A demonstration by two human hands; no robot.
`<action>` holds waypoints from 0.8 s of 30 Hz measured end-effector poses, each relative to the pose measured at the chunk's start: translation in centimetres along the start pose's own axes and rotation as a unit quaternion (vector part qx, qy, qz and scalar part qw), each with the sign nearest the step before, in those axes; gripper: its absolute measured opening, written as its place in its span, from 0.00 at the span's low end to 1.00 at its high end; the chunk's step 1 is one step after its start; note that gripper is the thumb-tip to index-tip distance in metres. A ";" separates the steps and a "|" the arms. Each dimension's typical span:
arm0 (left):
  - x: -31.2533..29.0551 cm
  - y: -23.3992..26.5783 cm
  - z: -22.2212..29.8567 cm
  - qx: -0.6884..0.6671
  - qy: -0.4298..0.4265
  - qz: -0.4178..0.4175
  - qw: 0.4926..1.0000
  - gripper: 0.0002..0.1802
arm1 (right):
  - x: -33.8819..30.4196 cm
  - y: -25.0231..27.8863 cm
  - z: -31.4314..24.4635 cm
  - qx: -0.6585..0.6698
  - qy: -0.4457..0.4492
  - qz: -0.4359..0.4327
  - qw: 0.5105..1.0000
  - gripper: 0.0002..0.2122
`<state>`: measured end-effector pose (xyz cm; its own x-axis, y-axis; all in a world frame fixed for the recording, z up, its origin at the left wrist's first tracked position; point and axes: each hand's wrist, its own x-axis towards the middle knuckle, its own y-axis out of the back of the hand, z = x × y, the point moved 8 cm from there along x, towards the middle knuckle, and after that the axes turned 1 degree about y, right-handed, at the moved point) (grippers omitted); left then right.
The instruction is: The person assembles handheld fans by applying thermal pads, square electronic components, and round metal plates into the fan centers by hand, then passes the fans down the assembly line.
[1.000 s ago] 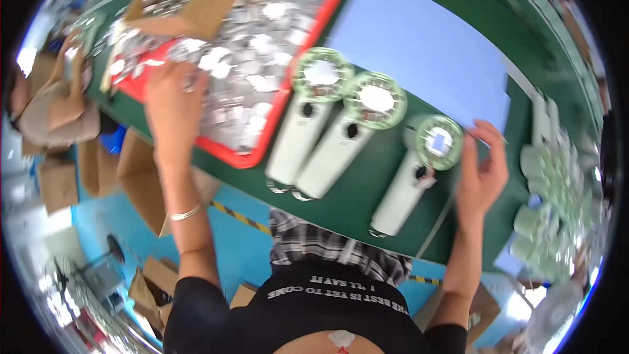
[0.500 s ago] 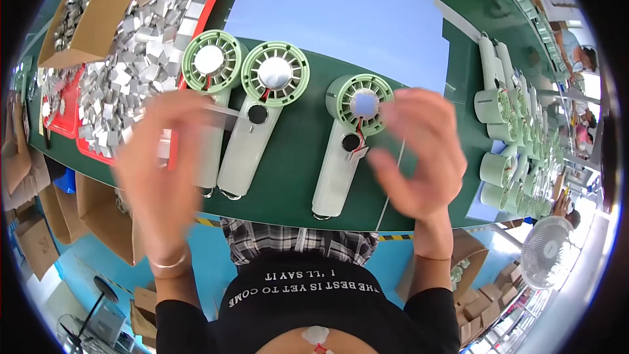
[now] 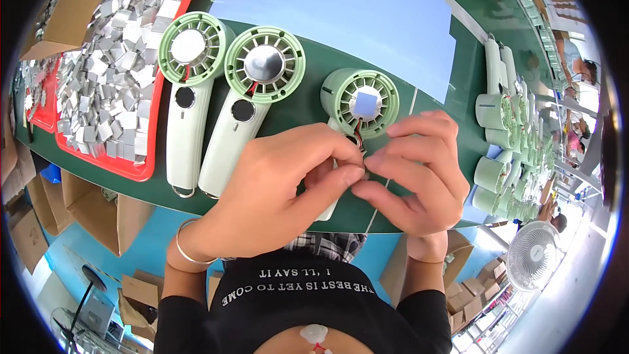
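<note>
Left hand (image 3: 282,180): pinched; we brought it to the right fan (image 3: 362,114).
Right hand (image 3: 419,180): curled, sharing the work.
Both grasps: we couldn't tell.

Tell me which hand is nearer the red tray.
Left. The left hand is to the right of the red tray, apart from it, with two pale green fans partly between. The right hand is farther right, beyond the left hand's fingertips.

Metal pieces (image 3: 119,78) and rowed fan housings (image 3: 489,173) mark a workshop.
</note>
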<state>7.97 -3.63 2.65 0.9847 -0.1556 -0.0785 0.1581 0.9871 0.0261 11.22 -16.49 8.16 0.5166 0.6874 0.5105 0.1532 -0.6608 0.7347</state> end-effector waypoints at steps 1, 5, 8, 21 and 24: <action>0.0 0.0 -0.4 -0.003 0.002 0.011 1.000 0.05 | 0.1 -0.1 0.2 0.019 -0.005 -0.002 1.000 0.19; 0.1 -0.2 -0.7 -0.057 -0.006 0.029 0.998 0.08 | 0.3 -0.7 0.2 0.028 -0.030 -0.006 0.999 0.21; 0.1 0.4 -0.7 -0.115 -0.006 0.069 0.991 0.12 | 0.3 -0.7 0.6 0.005 -0.038 -0.005 0.999 0.23; -1.7 -0.8 -0.8 0.275 -0.195 0.150 0.929 0.24 | 0.9 -0.2 5.3 -0.023 -0.122 -0.001 0.992 0.17; -1.9 -1.4 -2.0 0.296 -0.186 0.147 0.925 0.23 | 0.7 -1.3 5.4 -0.009 -0.110 -0.053 0.992 0.16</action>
<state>5.74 -4.64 0.81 0.9311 0.0059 0.3647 -0.2174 0.8119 0.5418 15.94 -16.76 5.15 0.6708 0.6685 0.3211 0.2030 -0.5820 0.7875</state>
